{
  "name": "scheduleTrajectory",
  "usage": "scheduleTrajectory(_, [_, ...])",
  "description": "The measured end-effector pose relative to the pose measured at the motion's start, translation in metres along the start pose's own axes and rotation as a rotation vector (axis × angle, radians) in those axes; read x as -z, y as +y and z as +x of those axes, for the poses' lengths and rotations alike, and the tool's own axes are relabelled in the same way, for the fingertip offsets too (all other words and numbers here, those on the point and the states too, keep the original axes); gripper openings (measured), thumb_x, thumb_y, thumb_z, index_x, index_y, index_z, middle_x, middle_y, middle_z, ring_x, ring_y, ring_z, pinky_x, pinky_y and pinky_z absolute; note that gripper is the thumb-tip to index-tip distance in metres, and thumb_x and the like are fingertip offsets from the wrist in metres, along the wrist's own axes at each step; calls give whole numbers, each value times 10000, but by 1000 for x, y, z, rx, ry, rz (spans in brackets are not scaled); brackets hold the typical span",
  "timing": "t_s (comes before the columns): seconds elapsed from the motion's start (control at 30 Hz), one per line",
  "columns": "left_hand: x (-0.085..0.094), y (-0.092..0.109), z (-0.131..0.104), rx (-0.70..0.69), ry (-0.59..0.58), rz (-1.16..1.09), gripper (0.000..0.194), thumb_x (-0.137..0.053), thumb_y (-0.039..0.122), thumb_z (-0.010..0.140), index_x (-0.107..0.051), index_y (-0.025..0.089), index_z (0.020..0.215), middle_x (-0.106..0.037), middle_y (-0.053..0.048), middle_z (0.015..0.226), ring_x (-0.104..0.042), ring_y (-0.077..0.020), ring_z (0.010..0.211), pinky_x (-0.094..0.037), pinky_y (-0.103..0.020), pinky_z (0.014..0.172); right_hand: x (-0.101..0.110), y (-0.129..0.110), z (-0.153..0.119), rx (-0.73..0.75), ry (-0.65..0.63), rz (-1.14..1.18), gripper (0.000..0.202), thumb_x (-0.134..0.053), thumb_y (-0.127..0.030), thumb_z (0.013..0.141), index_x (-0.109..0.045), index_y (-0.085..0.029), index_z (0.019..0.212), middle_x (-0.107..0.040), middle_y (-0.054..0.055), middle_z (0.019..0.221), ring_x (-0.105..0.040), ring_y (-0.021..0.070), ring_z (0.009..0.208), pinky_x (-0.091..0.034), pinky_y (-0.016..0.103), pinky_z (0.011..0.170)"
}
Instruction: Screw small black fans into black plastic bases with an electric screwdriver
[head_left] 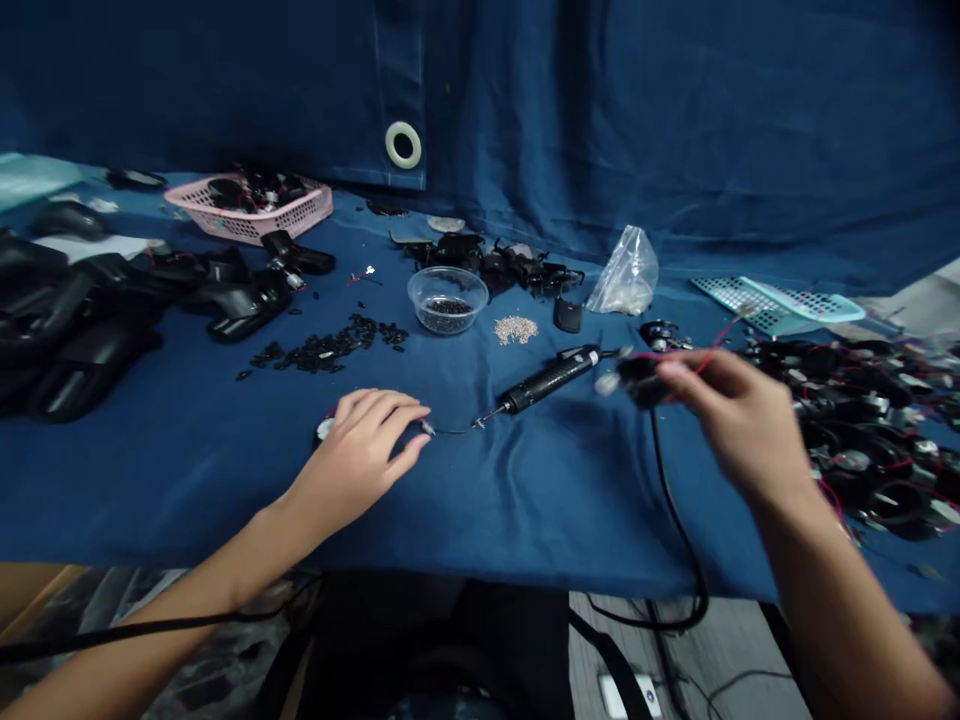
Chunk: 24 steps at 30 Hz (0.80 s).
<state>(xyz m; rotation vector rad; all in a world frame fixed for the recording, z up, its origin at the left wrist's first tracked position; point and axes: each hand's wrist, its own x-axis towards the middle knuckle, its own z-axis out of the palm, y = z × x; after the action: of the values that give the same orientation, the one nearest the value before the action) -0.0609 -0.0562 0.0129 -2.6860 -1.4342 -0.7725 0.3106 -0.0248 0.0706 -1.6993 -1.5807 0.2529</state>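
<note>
My left hand [367,435] curls over a small dark wired part [325,428], mostly hidden under the fingers. A thin dark wire [454,431] runs out past its fingertips toward the screwdriver's tip. My right hand [739,410] is raised at the right, pinching a black part with red wires [641,380], blurred by motion. Between the hands, a black electric screwdriver [551,382] lies on the blue cloth, its bit pointing left toward my left hand. A black cable [667,490] hangs below my right hand and over the table's front edge.
A clear bowl [448,300] holds small dark pieces, beside a heap of tiny metal screws [516,329]. Black housings [90,310] crowd the left, near a pink basket [300,215]. Wired black parts [885,430] are piled right. A plastic bag [626,275] stands behind.
</note>
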Motion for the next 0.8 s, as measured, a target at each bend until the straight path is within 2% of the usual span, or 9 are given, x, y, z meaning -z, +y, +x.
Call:
scheduleTrajectory(0.1, [16,-14,-12,65,48,42,238,-508,312,958,-581,206,1159,-641,-83,1174,-562,-257,1145,-356,-450,1015,2,21,73,-1,124,-132,264,-654,-462,821,-659,-216,914,-660,61,842,-585,196,725,-407,337,695])
scheduleTrajectory(0.27, [26,-33,-33,255,29,131,402,-516,432,931,-529,210,1265,-580,-116,1286,-518,-325,1207,-345,-506,1027,-43,70,151,-150,47,-213,247,-738,-312,742,-550,-206,621,-487,-4,533,-477,149,580,-347,325,657])
scheduleTrajectory(0.33, [27,-40,-41,350,-41,126,503,-516,494,915,-483,205,1325,-550,-131,1326,-508,-346,1213,-373,-508,997,-57,80,158,-175,8,-247,323,-767,-276,702,-493,-223,540,-430,-14,489,-488,160,596,-344,328,657])
scheduleTrajectory(0.4, [27,-45,-48,389,-140,70,527,-503,511,918,-454,215,1352,-555,-121,1315,-529,-330,1179,-403,-488,968,-65,81,157,-197,-8,-294,323,-786,-251,674,-494,-207,544,-500,37,559,-541,193,681,-358,340,674])
scheduleTrajectory(0.47, [26,-50,-53,387,-192,10,493,-483,492,936,-455,227,1351,-577,-102,1278,-550,-302,1141,-419,-467,956,-70,74,151,-212,48,-357,240,-776,-242,686,-556,-147,679,-606,177,818,-575,264,874,-383,379,743])
scheduleTrajectory(0.57, [23,-52,-55,376,-138,-62,421,-464,462,955,-495,239,1311,-611,-76,1218,-571,-268,1114,-432,-435,960,-84,56,141,-112,118,-461,329,-661,-253,804,-548,-66,1050,-462,322,1266,-456,349,1196,-370,452,912])
scheduleTrajectory(0.63, [21,-50,-52,368,-98,-124,373,-449,436,967,-523,240,1275,-628,-60,1187,-587,-243,1098,-444,-404,962,-102,45,139,9,-6,-498,369,-616,-259,845,-525,-104,1168,-489,244,1293,-454,302,1228,-375,404,973])
scheduleTrajectory(0.7, [17,-44,-47,346,-91,-185,327,-431,387,981,-538,233,1249,-639,-51,1156,-597,-220,1081,-452,-378,961,-122,38,145,50,-188,-524,366,-677,-305,815,-577,-131,1122,-598,173,1152,-528,263,1148,-405,345,967])
scheduleTrajectory(0.8, [10,-33,-37,271,-115,-258,284,-403,299,998,-544,218,1231,-641,-52,1119,-594,-198,1065,-449,-363,957,-145,36,161,-37,-303,-606,495,-694,-439,803,-597,-60,1105,-600,240,1129,-539,326,1156,-410,406,975])
